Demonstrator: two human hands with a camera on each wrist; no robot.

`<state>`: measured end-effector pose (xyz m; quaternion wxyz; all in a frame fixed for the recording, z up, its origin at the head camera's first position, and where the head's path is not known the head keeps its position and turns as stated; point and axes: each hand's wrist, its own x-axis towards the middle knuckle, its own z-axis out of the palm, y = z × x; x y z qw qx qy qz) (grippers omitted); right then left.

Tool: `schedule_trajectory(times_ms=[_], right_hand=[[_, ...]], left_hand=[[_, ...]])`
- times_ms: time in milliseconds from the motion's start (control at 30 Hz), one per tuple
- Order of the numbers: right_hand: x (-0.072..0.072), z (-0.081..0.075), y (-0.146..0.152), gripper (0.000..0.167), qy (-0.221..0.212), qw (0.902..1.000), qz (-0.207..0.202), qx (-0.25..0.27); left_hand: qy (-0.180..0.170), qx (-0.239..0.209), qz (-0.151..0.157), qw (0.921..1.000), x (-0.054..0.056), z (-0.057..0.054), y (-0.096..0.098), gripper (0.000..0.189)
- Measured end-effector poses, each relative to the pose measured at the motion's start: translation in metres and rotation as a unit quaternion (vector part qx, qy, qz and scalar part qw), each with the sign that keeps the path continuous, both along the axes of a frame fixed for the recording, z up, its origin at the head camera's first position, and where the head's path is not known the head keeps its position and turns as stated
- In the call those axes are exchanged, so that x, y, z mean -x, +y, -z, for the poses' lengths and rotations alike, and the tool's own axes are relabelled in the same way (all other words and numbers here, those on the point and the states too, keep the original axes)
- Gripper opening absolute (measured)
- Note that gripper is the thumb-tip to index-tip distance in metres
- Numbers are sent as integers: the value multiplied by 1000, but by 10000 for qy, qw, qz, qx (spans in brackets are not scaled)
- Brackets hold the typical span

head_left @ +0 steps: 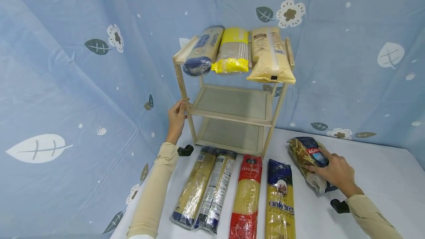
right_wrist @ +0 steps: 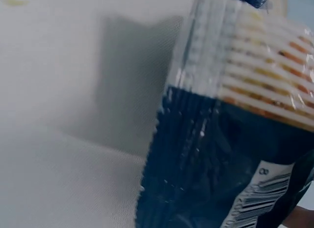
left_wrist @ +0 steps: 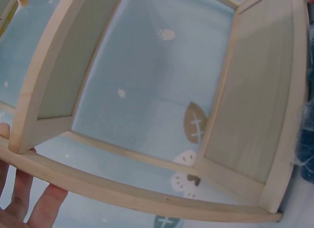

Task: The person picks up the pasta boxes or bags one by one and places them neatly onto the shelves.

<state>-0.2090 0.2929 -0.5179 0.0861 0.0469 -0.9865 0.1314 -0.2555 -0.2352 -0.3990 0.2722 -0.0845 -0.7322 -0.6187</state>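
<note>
At the left upright of a three-tier wooden shelf rack (head_left: 231,118), my left hand (head_left: 177,115) grips the post at the height of the middle shelf. The left wrist view shows those fingers (left_wrist: 48,203) against the wooden rail (left_wrist: 147,193). To the right of the rack, my right hand (head_left: 337,170) holds a bag of pasta (head_left: 303,158) with a dark blue label, thumb and fingers across its width. Its crimped blue end and barcode (right_wrist: 260,198) fill much of the right wrist view, with the bag tilted over the white cloth. Little of the hand shows there.
Three packages, one blue-ended spaghetti pack (head_left: 206,49), one yellow pack (head_left: 233,49) and one beige bag (head_left: 270,52), lie on the top shelf. Before the rack lie two clear pasta packs (head_left: 196,187), (head_left: 217,191), a red pack (head_left: 246,194) and a blue-yellow ankara pack (head_left: 280,198).
</note>
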Motion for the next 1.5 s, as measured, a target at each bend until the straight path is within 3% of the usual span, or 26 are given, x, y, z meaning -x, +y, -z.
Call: schedule_trajectory(times_ms=[267,533,900,1300,1500], right_hand=[[-24,-13,10,106,-357,9990,256,33],[-44,-37,7,106,-156,9993,323,126],[-70,-74,-19,105,98,9991,388,164],[-97,-104,-53,102,260,9996,119,83],[-104,-122,-73,99,406,9991,-20,118]], left_hand=[[85,122,33,9999,-1,-2,0,31],[70,7,38,10000,0,2,0,31],[124,-71,171,9998,1,3,-3,32],[-61,26,206,9998,-5,3,-3,32],[37,46,171,9998,-5,0,-3,32]])
